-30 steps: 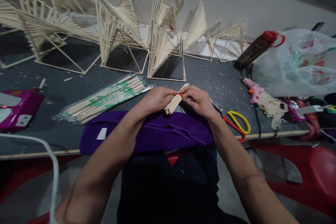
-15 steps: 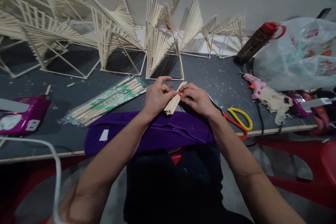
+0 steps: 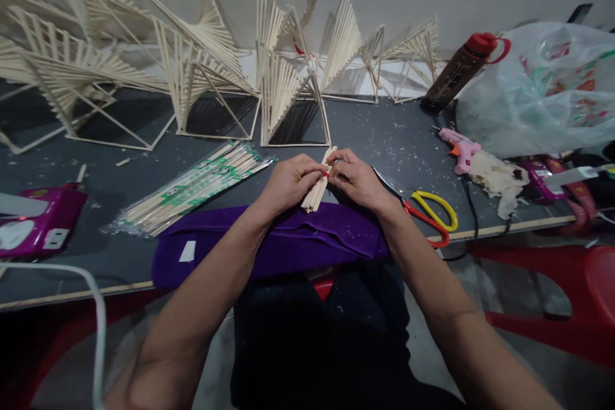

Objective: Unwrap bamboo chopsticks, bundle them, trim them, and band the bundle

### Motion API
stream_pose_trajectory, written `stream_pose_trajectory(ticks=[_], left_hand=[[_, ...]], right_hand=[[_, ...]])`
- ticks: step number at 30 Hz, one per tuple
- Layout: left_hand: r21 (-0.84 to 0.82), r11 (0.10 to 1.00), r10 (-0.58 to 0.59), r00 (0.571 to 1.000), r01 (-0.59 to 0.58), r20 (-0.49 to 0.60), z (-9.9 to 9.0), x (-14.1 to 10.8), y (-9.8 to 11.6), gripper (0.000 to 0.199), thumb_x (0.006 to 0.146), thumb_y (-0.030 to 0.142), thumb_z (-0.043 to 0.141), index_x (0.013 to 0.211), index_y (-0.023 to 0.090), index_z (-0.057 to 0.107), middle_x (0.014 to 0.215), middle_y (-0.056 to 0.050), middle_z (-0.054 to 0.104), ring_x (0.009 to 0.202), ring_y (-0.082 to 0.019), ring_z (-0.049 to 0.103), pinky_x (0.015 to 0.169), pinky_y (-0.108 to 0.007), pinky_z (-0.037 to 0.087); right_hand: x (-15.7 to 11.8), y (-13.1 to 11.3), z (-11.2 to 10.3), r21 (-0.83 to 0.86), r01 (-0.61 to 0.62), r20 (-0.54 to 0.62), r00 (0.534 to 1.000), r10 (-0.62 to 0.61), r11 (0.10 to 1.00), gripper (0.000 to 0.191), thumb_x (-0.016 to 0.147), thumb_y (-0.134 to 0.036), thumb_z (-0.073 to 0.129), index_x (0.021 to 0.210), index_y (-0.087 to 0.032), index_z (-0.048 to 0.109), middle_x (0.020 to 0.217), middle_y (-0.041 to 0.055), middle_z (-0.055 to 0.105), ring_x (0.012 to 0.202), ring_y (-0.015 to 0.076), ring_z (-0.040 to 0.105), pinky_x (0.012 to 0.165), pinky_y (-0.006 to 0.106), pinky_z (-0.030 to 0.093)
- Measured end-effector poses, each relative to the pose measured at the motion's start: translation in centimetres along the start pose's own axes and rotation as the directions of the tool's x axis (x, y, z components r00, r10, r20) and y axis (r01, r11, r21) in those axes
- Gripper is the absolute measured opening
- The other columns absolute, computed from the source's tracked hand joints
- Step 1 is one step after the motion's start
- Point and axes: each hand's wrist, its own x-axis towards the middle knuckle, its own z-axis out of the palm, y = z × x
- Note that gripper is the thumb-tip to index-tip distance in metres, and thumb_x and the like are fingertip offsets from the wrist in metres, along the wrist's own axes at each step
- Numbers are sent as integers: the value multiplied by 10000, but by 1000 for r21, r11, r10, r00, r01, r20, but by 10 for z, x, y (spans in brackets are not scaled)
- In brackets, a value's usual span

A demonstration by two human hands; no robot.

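Observation:
A short bundle of pale wooden sticks [image 3: 315, 196] lies slanted between my hands, with a red band [image 3: 327, 174] round its middle. My left hand [image 3: 294, 180] pinches at the band from the left, its fingers closed. From the right, my right hand [image 3: 353, 178] grips the bundle near the band with bent fingers. Under my wrists and the bundle's lower end is a folded purple cloth [image 3: 288, 246]. A plastic packet of sticks with green print [image 3: 196, 186] rests left of my left hand.
Several stick sculptures [image 3: 283, 90] stand along the wall. Scissors with red and yellow handles [image 3: 435, 211], a pink glue gun [image 3: 461, 148], a brown bottle [image 3: 456, 73] and a plastic bag [image 3: 538, 90] are at right. A magenta device [image 3: 41, 218] sits at left.
My left hand's fingers, raised and spread before, have come down and closed at the red band. The camera view has shifted slightly. My right hand stays by the bundle.

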Motion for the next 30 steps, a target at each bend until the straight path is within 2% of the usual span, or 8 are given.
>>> stream_pose_trajectory(ticks=[3,8,11,15,19,22,24,30], left_hand=[[36,999,3,999,-2,-32,2,0,0,258,849,284,517,936,197,744,871,-48,683,860,-161,618,790,-273,463],[-79,988,-144,984,136,-108,7,-2,2,242,820,311,541,904,201,739,877,-32,677,773,-138,614,686,-237,481],[-218,962,-182,982,167,-52,8,-3,4,230,799,314,563,892,186,731,830,-28,662,637,-107,580,559,-208,458],[-400,881,-259,965,251,35,8,-3,8,235,782,304,584,896,147,717,662,-12,621,527,-91,531,460,-190,424],[-479,814,-360,933,328,27,11,0,9,238,744,285,635,921,135,687,631,0,612,496,-80,529,437,-180,430],[-553,771,-387,922,315,-15,15,2,7,289,695,249,686,954,160,594,624,34,600,460,-73,533,418,-176,434],[-574,762,-387,921,299,-34,16,2,7,277,683,239,696,909,176,548,578,56,572,442,-78,537,403,-173,428],[-543,791,-379,922,281,-75,17,1,7,159,702,264,680,793,142,635,606,13,601,470,-77,541,404,-172,424]], right_hand=[[-2,-2,4,-92,-56,-54,997,51,994,93,869,-245,584,813,-195,639,1003,53,588,884,145,573,768,267,452],[-1,-6,9,-45,-143,-150,979,134,989,64,832,-197,611,811,-202,671,796,11,644,753,136,595,697,253,433],[0,-7,10,-13,-173,-118,978,171,985,86,824,-166,598,806,-200,675,775,2,675,732,133,605,684,248,423],[0,-8,9,74,-239,-48,969,242,968,123,844,-172,566,831,-191,687,736,-13,673,680,116,591,647,232,408],[1,-11,10,159,-262,-142,948,284,952,83,817,-207,614,774,-188,682,730,-12,663,681,117,589,640,232,412],[1,-13,12,150,-243,-229,934,273,958,50,783,-192,650,735,-189,663,741,-10,660,689,119,586,654,236,420],[1,-14,14,136,-218,-230,942,245,966,55,797,-197,641,745,-191,660,743,-10,661,690,119,587,660,238,427],[0,-14,13,46,-100,-215,971,107,994,89,819,-146,589,835,-197,660,807,6,661,754,132,601,713,249,447]])
